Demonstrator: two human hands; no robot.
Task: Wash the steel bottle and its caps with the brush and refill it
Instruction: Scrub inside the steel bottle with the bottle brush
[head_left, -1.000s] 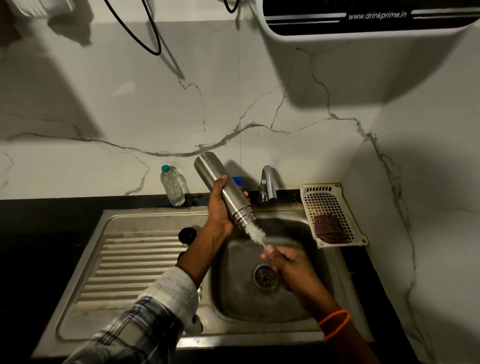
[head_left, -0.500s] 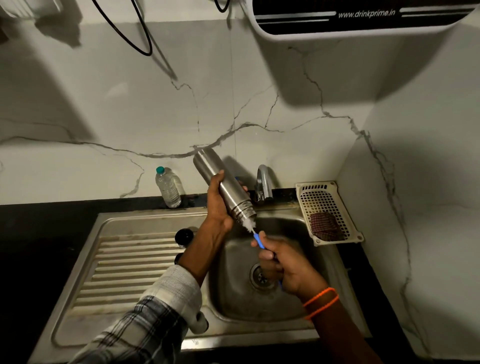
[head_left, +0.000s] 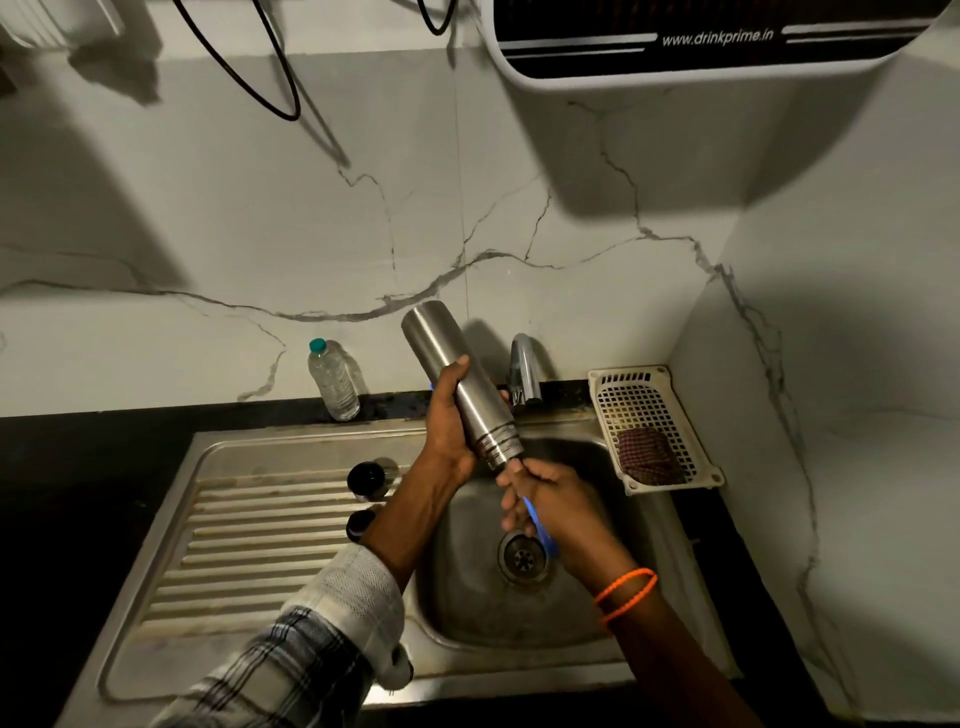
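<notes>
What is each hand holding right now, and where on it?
The left hand grips the steel bottle around its middle, mouth tilted down over the sink. The right hand grips the brush by its blue handle, bristles inside the bottle.

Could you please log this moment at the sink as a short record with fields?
left hand: grips the steel bottle, mouth tilted down over the sink
right hand: grips the blue brush handle at the bottle's mouth
bristles: hidden, apparently inside the bottle
caps: two dark ones on the drainboard
tap: no water visible
basket: holds a checked cloth
</notes>
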